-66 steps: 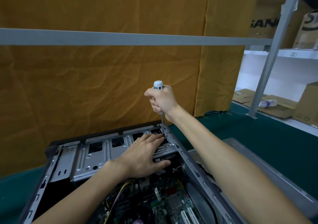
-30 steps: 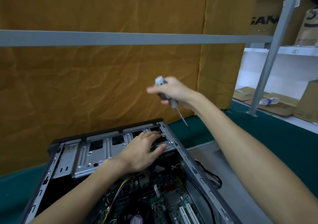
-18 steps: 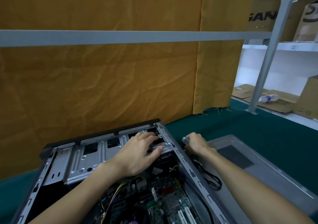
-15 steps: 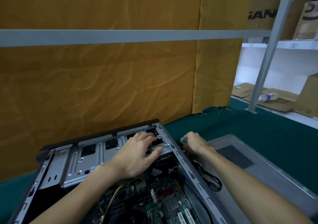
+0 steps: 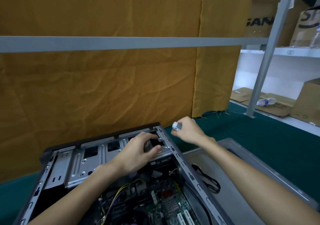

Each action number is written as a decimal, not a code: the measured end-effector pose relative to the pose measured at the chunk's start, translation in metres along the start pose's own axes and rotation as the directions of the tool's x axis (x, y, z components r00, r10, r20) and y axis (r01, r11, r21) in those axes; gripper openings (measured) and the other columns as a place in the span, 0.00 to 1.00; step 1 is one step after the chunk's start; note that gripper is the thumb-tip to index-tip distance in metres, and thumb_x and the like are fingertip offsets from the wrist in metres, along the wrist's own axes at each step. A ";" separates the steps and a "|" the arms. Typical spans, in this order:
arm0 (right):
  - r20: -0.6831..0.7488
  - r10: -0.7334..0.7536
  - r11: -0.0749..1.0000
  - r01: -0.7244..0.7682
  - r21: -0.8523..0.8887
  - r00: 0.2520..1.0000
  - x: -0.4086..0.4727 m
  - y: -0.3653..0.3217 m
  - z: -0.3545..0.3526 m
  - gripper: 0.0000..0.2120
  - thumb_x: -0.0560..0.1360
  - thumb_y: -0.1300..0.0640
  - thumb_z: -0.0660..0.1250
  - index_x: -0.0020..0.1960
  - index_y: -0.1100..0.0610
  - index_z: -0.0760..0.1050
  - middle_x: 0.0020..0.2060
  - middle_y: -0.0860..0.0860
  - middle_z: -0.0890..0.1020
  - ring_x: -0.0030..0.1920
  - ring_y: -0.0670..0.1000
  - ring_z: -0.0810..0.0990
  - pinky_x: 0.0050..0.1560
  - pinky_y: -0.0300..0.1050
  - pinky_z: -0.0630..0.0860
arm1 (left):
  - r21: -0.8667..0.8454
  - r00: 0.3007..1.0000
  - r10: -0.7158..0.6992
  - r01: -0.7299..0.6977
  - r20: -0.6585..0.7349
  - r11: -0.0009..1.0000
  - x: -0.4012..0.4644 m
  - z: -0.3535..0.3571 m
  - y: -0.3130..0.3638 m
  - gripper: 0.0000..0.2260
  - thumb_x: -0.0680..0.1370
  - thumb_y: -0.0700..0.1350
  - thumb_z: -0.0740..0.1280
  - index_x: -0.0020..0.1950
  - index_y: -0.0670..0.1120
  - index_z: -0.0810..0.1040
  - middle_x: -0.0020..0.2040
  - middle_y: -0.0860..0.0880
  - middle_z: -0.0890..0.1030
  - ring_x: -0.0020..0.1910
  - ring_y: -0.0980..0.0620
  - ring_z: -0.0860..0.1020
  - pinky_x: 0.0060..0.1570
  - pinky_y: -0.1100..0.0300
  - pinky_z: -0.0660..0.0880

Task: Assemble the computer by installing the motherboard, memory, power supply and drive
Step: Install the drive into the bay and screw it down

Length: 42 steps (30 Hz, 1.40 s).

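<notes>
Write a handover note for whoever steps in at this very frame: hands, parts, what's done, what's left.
Left hand: fingers resting on the drive bay at the case's far right corner, near a screw.
Right hand: grip on the screwdriver, outside the case wall; tip hidden.
Motherboard sits in the case, cables attached. Side panel lies to the right on the green mat.
Left: whether the drive screws are tight can't be seen; memory and power supply not visible.

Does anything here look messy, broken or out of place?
Nothing looks broken or spilled. One oddity: a crushed plastic bottle lies on its side on flattened cardboard on the shelf at right. The black cable loops loosely on the grey side panel beside the open computer case.
</notes>
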State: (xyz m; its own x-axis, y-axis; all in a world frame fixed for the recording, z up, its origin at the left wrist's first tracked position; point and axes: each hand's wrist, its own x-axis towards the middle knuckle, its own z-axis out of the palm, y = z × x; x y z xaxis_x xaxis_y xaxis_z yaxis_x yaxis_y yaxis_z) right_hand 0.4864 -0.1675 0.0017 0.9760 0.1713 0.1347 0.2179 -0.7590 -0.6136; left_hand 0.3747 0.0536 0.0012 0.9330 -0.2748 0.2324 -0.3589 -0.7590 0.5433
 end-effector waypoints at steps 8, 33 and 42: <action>0.137 -0.192 0.946 0.146 0.289 0.972 -0.058 -0.109 -0.058 0.09 0.75 0.55 0.76 0.45 0.62 0.83 0.26 0.47 0.78 0.24 0.44 0.71 0.25 0.38 0.66 | -0.509 0.893 0.020 -0.274 -0.449 0.816 -0.005 -0.014 0.028 0.11 0.81 0.40 0.70 0.62 0.47 0.83 0.54 0.53 0.86 0.54 0.53 0.85 0.55 0.56 0.81; 0.016 0.483 -0.293 0.145 0.945 0.876 -0.095 -0.125 -0.030 0.07 0.80 0.62 0.66 0.43 0.59 0.71 0.34 0.54 0.75 0.30 0.47 0.72 0.26 0.37 0.71 | -0.650 0.972 -0.033 -0.131 -0.233 0.749 -0.062 -0.059 0.000 0.09 0.74 0.44 0.77 0.53 0.49 0.87 0.42 0.47 0.87 0.42 0.52 0.86 0.43 0.64 0.80; 0.072 0.487 -0.405 0.153 0.901 0.871 -0.087 -0.111 -0.024 0.07 0.80 0.61 0.63 0.43 0.58 0.69 0.34 0.53 0.73 0.28 0.48 0.71 0.26 0.38 0.72 | -0.589 0.962 -0.020 -0.151 -0.273 0.794 -0.058 -0.059 -0.006 0.06 0.72 0.45 0.78 0.48 0.47 0.88 0.42 0.51 0.88 0.45 0.52 0.86 0.48 0.60 0.83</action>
State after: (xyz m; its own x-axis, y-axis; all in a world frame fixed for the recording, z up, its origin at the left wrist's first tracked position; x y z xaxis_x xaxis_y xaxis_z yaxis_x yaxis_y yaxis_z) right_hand 0.3771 -0.1135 0.0772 0.9555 -0.1754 -0.2372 0.0579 0.8999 -0.4322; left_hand 0.3212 0.1092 0.0322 0.8969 -0.0882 0.4333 -0.4419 -0.2130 0.8714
